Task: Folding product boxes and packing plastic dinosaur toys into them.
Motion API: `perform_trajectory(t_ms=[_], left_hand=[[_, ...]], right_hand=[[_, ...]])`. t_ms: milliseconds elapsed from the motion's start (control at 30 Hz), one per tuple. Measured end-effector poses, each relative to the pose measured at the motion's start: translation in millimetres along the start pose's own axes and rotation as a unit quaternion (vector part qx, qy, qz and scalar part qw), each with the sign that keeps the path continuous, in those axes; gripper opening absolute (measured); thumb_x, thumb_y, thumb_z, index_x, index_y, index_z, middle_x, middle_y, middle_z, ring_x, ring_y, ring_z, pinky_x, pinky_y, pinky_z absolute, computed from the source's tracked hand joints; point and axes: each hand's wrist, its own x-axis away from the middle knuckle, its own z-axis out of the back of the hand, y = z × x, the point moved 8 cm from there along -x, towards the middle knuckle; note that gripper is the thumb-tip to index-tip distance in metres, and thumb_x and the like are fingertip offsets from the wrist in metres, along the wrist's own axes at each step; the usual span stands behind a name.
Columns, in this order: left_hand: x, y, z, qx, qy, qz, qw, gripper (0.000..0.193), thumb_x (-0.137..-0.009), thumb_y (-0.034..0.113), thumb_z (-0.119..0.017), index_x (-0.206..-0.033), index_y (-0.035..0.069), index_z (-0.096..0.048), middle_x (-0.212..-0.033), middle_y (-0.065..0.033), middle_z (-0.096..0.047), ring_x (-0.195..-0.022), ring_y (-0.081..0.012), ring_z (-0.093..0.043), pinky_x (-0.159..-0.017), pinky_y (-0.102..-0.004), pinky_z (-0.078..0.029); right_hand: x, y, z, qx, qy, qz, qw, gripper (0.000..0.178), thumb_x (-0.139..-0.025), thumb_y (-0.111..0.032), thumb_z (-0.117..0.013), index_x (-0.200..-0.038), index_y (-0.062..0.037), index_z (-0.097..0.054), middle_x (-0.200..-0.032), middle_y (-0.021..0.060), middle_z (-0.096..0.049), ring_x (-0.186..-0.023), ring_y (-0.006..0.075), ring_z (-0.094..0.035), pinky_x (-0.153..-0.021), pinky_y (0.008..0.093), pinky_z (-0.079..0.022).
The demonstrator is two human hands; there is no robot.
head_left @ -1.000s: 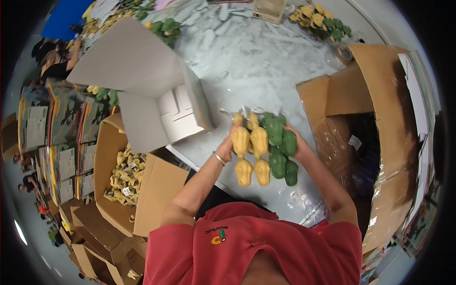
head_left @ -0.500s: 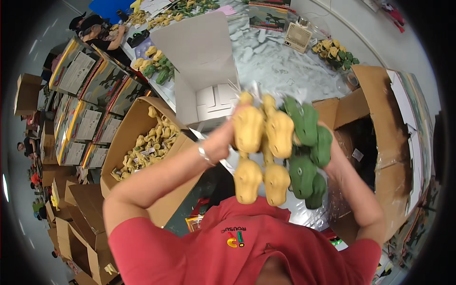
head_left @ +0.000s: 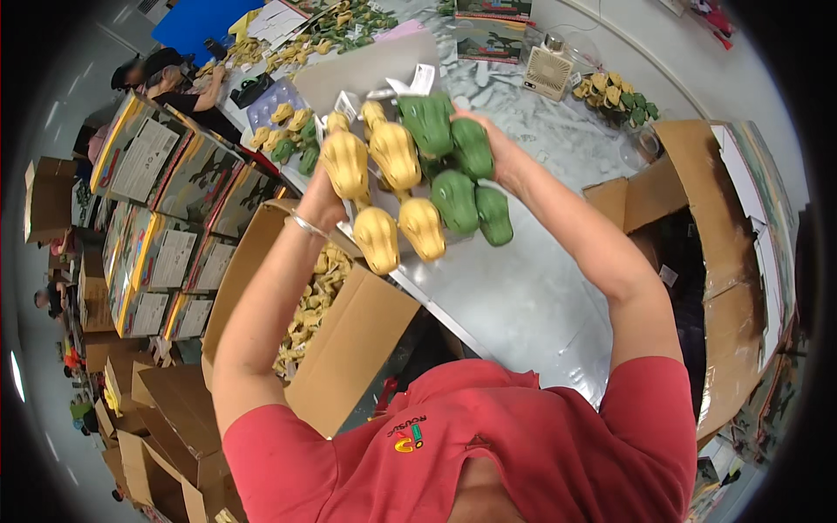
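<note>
- Left hand (head_left: 321, 199) clasps the outer side of the yellow dinosaur toys (head_left: 394, 157); right hand (head_left: 499, 150) clasps the green dinosaur toys (head_left: 455, 200).
- The block spans between them, snouts toward the red shirt (head_left: 540, 427).
- Behind it, mostly hidden: pale box (head_left: 384, 65), by the tabletop's (head_left: 540, 288) left edge.

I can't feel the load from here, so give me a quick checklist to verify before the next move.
1. Left grip against the yellow toys: ok.
2. Right grip against the green toys: ok.
3. Four yellow and four green heads showing: ok.
4. Pale box open behind the toys: ok, flap raised.
5. Toys clear of the box's walls: cannot tell, they hide its inside.
6. White tag tucked in: not ok, it sticks out.
</note>
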Motion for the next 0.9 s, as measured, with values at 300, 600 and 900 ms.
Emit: perform_trajectory(t_ms=[300, 600, 900], left_hand=[[-40, -36, 18, 0.07, -0.016, 0.023, 0.997, 0.04, -0.086, 0.053, -0.051, -0.107, 0.019, -0.053, -0.093, 0.0024, -0.058, -0.086, -0.0117, -0.055, -0.075, -0.0292, -0.045], [-59, -61, 12, 0.092, -0.026, 0.112, 0.989, 0.056, -0.086, 0.059, -0.038, -0.107, 0.011, -0.057, -0.101, -0.0063, -0.062, -0.091, -0.0229, -0.06, -0.08, -0.0423, -0.05], [-109, -144, 63, 0.136, 0.061, 0.197, 0.969, 0.042, -0.079, 0.051, -0.059, -0.096, 0.013, -0.062, -0.093, -0.0069, -0.064, -0.08, -0.0254, -0.062, -0.069, -0.0421, -0.052]], right_hand=[[-7, 15, 28, -0.014, 0.031, -0.036, 0.999, 0.063, -0.078, -0.017, -0.052, -0.137, -0.0205, -0.029, -0.115, 0.0077, -0.05, -0.096, 0.0196, -0.055, -0.079, 0.0374, -0.05], [-17, 50, 69, 0.028, 0.096, -0.096, 0.99, 0.078, -0.078, -0.022, -0.056, -0.143, -0.0232, -0.012, -0.115, 0.0109, -0.048, -0.089, 0.0216, -0.056, -0.072, 0.0394, -0.052], [-39, 105, 130, -0.014, 0.238, -0.218, 0.946, 0.018, -0.083, -0.018, -0.052, -0.081, -0.0032, -0.061, -0.077, 0.0105, -0.064, -0.066, 0.0241, -0.062, -0.068, 0.0403, -0.053]])
